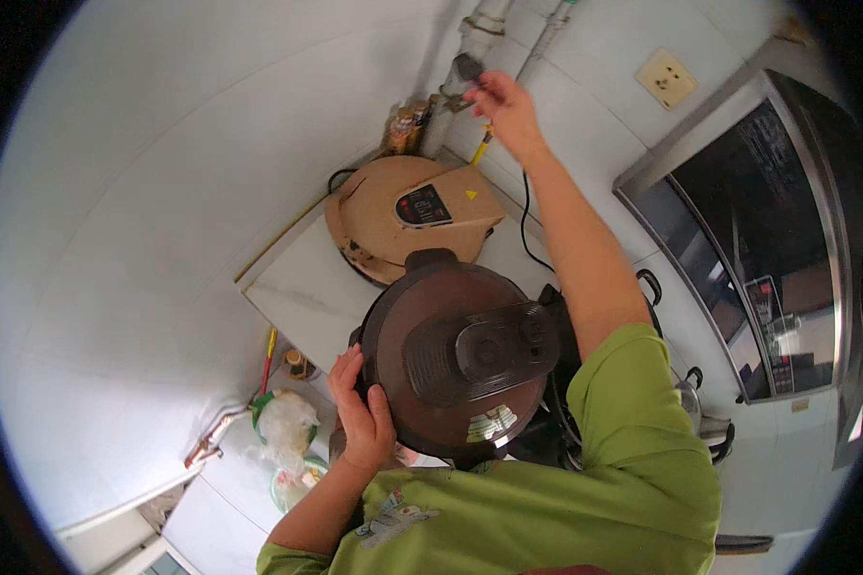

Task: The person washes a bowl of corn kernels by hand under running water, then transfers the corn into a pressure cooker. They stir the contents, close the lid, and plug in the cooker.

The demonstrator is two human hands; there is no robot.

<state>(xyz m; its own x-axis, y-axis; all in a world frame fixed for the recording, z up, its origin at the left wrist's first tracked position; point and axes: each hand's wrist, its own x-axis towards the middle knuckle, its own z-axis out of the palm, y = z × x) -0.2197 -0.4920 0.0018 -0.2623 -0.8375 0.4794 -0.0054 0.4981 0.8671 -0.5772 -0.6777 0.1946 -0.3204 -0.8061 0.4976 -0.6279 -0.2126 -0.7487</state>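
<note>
A brown-lidded electric pressure cooker (392, 316) stands close against my body, with a black ridged panel on its lid and a sticker near the front. My left hand (363, 417) grips its left side, thumb up near the lid's rim. Raised high toward the corner pipe, my right hand (507, 108) pinches a small black object (469, 67), which looks like a power plug. A black cord (524, 215) runs below my right forearm toward the cooker; whether it joins the black object is hidden.
Behind the cooker lies a round tan electric baking pan (381, 187) on the white counter (295, 287). Seasoning bottles (401, 129) stand by the pipe (446, 93). The wall carries a socket (667, 77) and a range hood (755, 237). Plastic bags (288, 424) lie at left.
</note>
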